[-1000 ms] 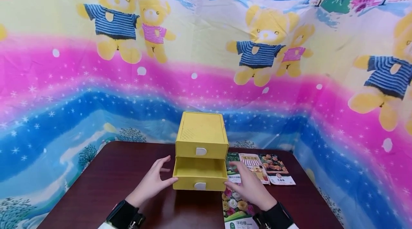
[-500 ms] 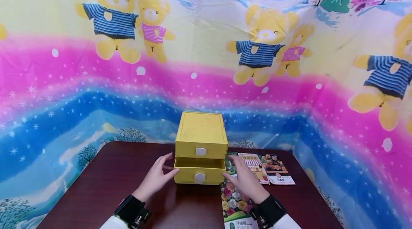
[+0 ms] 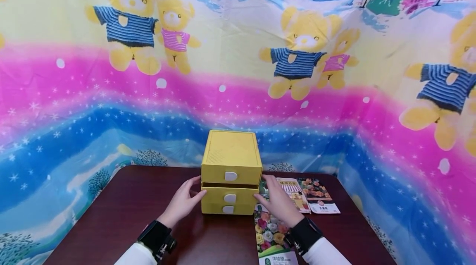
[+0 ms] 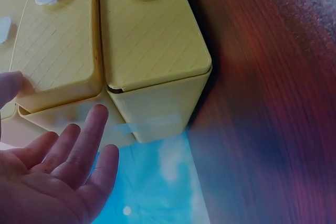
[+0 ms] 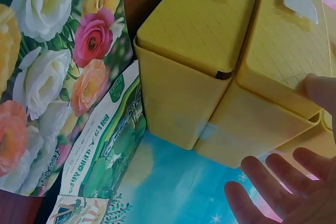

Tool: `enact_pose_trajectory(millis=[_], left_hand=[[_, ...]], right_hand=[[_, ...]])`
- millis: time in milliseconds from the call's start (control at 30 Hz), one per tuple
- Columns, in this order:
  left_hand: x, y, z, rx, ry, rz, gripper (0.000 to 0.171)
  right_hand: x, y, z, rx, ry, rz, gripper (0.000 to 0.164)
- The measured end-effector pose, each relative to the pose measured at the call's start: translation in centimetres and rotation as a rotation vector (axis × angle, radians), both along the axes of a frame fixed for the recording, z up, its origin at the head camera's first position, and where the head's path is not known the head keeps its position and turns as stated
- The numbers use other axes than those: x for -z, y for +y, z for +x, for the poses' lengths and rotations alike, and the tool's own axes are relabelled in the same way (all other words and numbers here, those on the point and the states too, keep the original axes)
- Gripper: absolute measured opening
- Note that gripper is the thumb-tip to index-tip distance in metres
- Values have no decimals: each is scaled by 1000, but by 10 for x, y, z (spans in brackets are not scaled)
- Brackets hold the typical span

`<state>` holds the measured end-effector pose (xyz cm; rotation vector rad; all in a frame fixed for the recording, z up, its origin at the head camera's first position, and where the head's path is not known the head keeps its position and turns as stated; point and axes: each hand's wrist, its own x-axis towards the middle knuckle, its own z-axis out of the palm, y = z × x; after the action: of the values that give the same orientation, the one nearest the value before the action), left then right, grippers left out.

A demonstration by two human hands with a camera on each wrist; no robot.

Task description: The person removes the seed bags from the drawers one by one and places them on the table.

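Note:
A yellow drawer cabinet (image 3: 234, 147) with three stacked drawers and white tab handles stands on the table. Its middle drawer (image 3: 215, 194) sticks out a little past the top drawer (image 3: 213, 173) and the bottom drawer (image 3: 213, 208). My left hand (image 3: 182, 203) is at the cabinet's left side, its thumb touching the left end of the middle drawer front. On the other side, my right hand (image 3: 279, 204) has its thumb at the right end of that front. Both wrist views show the other fingers loosely extended beside the casing, holding nothing.
A large flower-printed packet (image 3: 273, 236) lies right of the cabinet, partly under my right forearm. Further back are a packet with a striped awning picture (image 3: 295, 192) and an orange-flower packet (image 3: 317, 194). A bear-printed cloth (image 3: 230, 50) hangs behind the dark table (image 3: 148, 190).
The middle drawer has slid back into the cabinet most of the way, uncovering the bottom drawer's front. Both hands have moved forward with it, thumbs at its front.

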<state>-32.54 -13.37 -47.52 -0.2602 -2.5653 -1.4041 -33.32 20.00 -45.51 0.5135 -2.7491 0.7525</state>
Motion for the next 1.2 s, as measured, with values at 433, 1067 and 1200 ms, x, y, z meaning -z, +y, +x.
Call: enact_pose_trajectory(millis=[433, 1067, 1200], left_hand=[[0, 1, -10, -15, 10, -29, 57], [3, 1, -11, -38, 71, -54, 47], [4, 0, -8, -43, 59, -55, 40]], right_hand=[[1, -3, -11, 36, -13, -23, 72], [1, -10, -4, 75, 195, -72, 47], [-3, -14, 7, 53, 362, -80, 25]])
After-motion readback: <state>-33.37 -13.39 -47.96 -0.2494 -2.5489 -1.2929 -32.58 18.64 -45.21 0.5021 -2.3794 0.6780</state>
